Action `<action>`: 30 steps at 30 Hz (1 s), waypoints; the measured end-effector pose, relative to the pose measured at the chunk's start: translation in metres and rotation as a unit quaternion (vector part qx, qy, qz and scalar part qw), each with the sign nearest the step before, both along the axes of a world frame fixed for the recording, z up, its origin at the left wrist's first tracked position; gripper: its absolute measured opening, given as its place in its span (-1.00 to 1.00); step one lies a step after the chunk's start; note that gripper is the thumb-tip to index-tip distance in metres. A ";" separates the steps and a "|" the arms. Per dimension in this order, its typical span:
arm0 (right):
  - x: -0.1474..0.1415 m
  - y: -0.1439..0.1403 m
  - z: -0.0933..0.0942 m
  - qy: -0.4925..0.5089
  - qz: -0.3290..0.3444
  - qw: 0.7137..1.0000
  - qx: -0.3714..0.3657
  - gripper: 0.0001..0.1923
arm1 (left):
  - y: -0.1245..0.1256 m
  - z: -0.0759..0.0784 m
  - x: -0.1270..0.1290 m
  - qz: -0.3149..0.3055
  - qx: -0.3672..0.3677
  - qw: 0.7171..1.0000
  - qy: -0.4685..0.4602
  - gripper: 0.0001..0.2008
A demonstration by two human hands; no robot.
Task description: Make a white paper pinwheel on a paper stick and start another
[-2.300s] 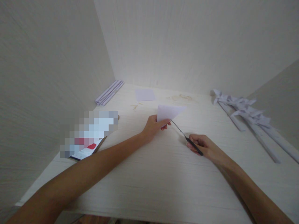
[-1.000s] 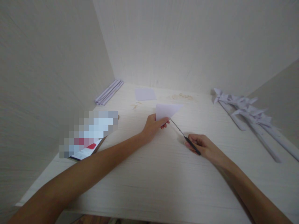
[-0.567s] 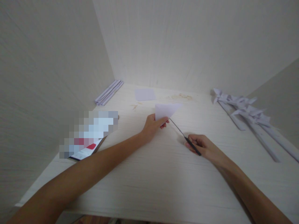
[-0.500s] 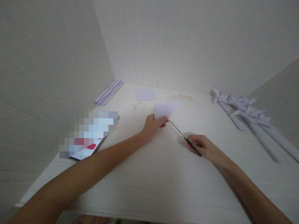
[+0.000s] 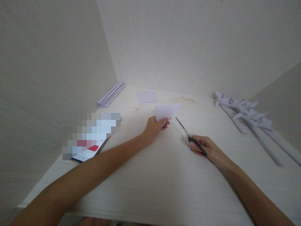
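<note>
- Scissors, black-handled with slim metal blades [image 5: 188, 135], have pulled back from the folded white paper triangle [image 5: 166, 111], gripped by the right hand [image 5: 204, 148].
- Left hand [image 5: 154, 128] pinches the triangle's near corner, just left of the blade tips.

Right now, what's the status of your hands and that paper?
Left hand pinching folded paper, lifted. Right hand gripping scissors, blades apart from paper. Nothing between them.

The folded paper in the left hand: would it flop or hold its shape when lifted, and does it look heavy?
The folded paper probably holds its shape: pinched by the left hand at one corner only, it juts out flat without drooping. It looks very light, since a fingertip pinch carries it. It is likely easy to crease or tear, being thin; the scissors in the right hand point towards it.
</note>
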State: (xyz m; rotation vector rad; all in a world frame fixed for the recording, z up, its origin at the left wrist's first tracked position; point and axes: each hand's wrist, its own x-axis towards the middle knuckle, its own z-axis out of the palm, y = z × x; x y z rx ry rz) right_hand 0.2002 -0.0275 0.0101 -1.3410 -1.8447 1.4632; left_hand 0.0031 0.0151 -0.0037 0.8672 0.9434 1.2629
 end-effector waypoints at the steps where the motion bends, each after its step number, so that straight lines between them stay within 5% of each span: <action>1: 0.000 0.000 0.000 0.000 0.001 1.000 0.000 -0.55 | 0.000 0.000 0.000 0.002 -0.001 1.000 0.004 -0.93; 17: 0.003 -0.002 0.002 0.030 -0.027 0.999 0.025 -0.57 | 0.002 -0.002 0.000 0.006 0.007 1.000 0.018 -0.83; 23: 0.005 0.001 0.000 0.045 -0.095 0.994 0.009 -0.60 | 0.000 0.000 -0.001 0.005 0.008 1.000 0.009 -0.87; 30: 0.002 0.034 0.007 -0.022 -0.118 0.991 0.051 -0.62 | 0.003 -0.004 -0.002 -0.005 0.019 1.000 0.004 -0.89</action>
